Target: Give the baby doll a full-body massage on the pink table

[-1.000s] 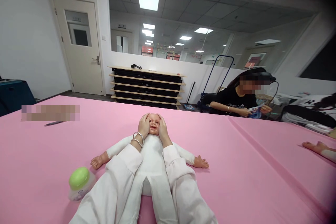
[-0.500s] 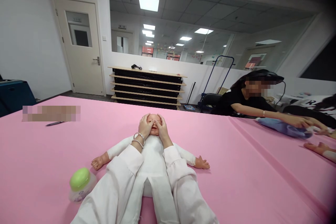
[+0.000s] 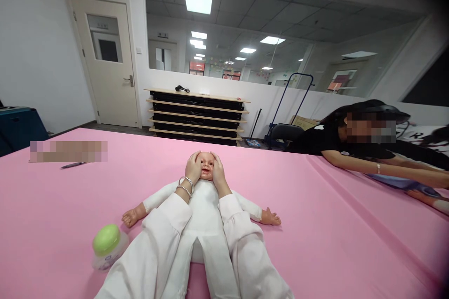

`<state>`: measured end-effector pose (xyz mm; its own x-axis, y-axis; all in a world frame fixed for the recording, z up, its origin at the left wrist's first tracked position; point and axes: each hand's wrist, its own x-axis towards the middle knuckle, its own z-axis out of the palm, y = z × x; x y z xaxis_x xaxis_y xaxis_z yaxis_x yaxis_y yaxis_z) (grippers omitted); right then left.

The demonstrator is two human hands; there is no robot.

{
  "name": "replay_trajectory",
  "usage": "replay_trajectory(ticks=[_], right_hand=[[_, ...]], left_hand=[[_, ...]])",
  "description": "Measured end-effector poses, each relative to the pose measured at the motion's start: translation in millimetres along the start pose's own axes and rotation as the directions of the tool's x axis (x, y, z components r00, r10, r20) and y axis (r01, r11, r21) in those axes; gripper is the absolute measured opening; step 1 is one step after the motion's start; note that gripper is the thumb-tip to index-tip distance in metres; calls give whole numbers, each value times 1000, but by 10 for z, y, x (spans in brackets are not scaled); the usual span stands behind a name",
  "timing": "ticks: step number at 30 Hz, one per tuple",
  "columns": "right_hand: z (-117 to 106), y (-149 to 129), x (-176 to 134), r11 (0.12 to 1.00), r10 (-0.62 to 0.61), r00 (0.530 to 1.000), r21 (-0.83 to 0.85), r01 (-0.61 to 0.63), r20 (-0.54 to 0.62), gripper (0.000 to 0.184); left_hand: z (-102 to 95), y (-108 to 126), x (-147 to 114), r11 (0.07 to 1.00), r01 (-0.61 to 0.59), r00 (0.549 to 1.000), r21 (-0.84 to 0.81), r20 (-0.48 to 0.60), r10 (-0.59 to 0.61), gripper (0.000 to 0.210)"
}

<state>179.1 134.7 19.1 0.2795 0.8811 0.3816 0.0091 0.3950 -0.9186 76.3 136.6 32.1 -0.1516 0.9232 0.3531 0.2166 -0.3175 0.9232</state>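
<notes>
A baby doll (image 3: 205, 210) with a white cloth body lies on its back on the pink-covered table, arms spread and head at the far end. My left hand (image 3: 193, 168), two bracelets on its wrist, lies flat against the left side of the doll's face (image 3: 206, 168). Against the right side rests my right hand (image 3: 218, 169), fingers stretched up along the head. Eyes, nose and mouth show between my hands. Left of the doll stands a clear jar with a green lid (image 3: 107, 240), partly behind my sleeve.
The pink table cover (image 3: 315, 243) stretches to both sides. A pen (image 3: 73, 165) lies at the far left. On the right a person in black (image 3: 336, 142) leans over the table, arms reaching across blue cloth (image 3: 398, 182) near another doll's hand (image 3: 419, 195).
My thumbs have slid outward from beside the doll's nose, uncovering its eyes and cheeks. The person on the right has leaned lower and reached farther right.
</notes>
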Motion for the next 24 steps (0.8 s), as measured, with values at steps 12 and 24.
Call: replay_trajectory(ticks=[12, 24], right_hand=[[-22, -71, -63, 999, -36, 998, 1, 36, 47, 48], [-6, 19, 6, 1000, -22, 1000, -6, 22, 8, 42]], left_hand=[[-24, -20, -29, 998, -64, 998, 5, 7, 64, 42], [-8, -6, -2, 1000, -7, 1000, -10, 8, 7, 35]])
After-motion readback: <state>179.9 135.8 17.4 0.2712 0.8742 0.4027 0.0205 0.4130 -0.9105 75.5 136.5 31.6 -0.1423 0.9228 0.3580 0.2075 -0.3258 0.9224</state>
